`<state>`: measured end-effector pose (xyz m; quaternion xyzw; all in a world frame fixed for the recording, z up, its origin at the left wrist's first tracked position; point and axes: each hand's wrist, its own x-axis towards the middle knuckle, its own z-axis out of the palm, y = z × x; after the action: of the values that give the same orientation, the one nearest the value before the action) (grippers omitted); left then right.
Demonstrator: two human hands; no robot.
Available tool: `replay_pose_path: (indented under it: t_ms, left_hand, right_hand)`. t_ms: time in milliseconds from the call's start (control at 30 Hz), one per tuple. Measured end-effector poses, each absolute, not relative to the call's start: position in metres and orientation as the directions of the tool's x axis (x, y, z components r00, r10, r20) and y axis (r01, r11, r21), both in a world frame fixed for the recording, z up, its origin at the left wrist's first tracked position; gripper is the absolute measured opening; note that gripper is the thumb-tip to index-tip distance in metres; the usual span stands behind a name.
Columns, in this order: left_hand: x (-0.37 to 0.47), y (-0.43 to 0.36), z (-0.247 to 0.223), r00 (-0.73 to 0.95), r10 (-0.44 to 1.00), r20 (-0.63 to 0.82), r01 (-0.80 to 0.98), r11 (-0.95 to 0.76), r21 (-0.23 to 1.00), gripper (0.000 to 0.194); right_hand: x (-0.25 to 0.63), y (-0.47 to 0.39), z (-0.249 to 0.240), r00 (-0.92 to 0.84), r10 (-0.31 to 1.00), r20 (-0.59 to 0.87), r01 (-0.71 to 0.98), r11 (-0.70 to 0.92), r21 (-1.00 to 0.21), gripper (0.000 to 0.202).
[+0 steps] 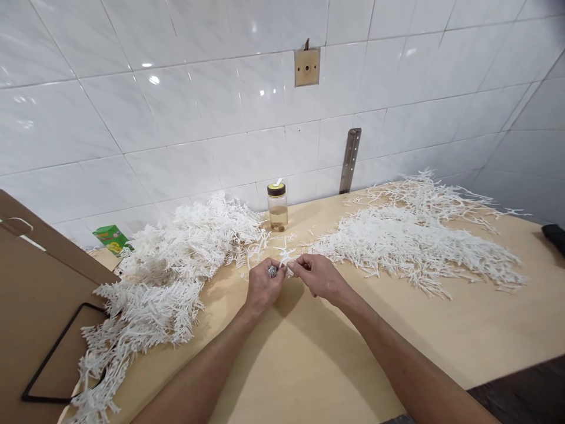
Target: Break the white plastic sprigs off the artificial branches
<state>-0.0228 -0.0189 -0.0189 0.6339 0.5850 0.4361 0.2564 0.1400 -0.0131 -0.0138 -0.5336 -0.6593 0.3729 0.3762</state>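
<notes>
My left hand point(263, 287) is closed, with a small silvery-grey thing point(272, 271) sticking up out of the fist; its kind is unclear. Between its thumb and forefinger it also grips a white branching twig point(286, 257), which looks like plastic and points toward the wall. Close on the right, my right hand point(321, 275) pinches at the base of that same twig, and the fingertips hide the spot. Loose white twigs lie just beyond both hands. A large heap of white twigs point(189, 241) spreads to the left, and a second heap point(410, 238) lies to the right.
A clear jar point(278, 213) with a dark-rimmed yellow lid and some liquid stands beyond the hands. A metal bracket point(350, 160) rises by the tiled wall. Left are a green box point(111, 238) and a brown board point(39, 318). A dark object point(554, 237) sits far right.
</notes>
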Motion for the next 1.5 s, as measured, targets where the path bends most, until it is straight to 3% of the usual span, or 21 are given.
replay_pose_path:
  t_ms: [367,567,700,833,1033,1100,1333,1500]
  left_hand:
    - [-0.014,-0.025,-0.020,-0.035,0.984,0.176,0.457,-0.140,0.878,0.025]
    - [-0.017,-0.022,-0.019,-0.046,0.970,0.239,0.524,-0.180,0.832,0.024]
    - [-0.017,-0.020,-0.021,-0.046,0.978,0.203,0.535,-0.147,0.832,0.025]
    - [-0.015,-0.023,-0.024,-0.005,0.982,0.187,0.478,-0.161,0.863,0.025]
    - [-0.015,-0.022,-0.025,-0.006,0.985,0.175,0.533,-0.145,0.833,0.015]
    - [-0.016,-0.021,-0.024,-0.001,0.987,0.163,0.523,-0.139,0.841,0.015]
    - [-0.019,-0.020,-0.026,0.015,0.989,0.145,0.456,-0.136,0.879,0.017]
    - [-0.019,-0.021,-0.024,0.018,0.988,0.151,0.464,-0.142,0.875,0.016]
  right_hand:
    - [0.141,-0.012,-0.009,-0.105,0.994,0.034,0.489,0.081,-0.869,0.019]
    - [0.141,-0.011,-0.011,-0.167,0.961,0.221,0.586,0.277,-0.762,0.017]
    - [0.142,-0.011,-0.015,-0.202,0.946,0.253,0.604,0.324,-0.728,0.014]
    - [0.143,-0.011,-0.020,-0.185,0.942,0.280,0.708,0.325,-0.627,0.011]
    - [0.140,-0.012,-0.027,-0.242,0.905,0.349,0.809,0.387,-0.442,0.019]
    - [0.139,-0.013,-0.027,-0.250,0.906,0.343,0.800,0.392,-0.455,0.019]
    - [0.140,-0.013,-0.021,-0.197,0.947,0.252,0.660,0.318,-0.680,0.017]
    - [0.140,-0.012,-0.021,-0.182,0.954,0.237,0.664,0.297,-0.686,0.017]
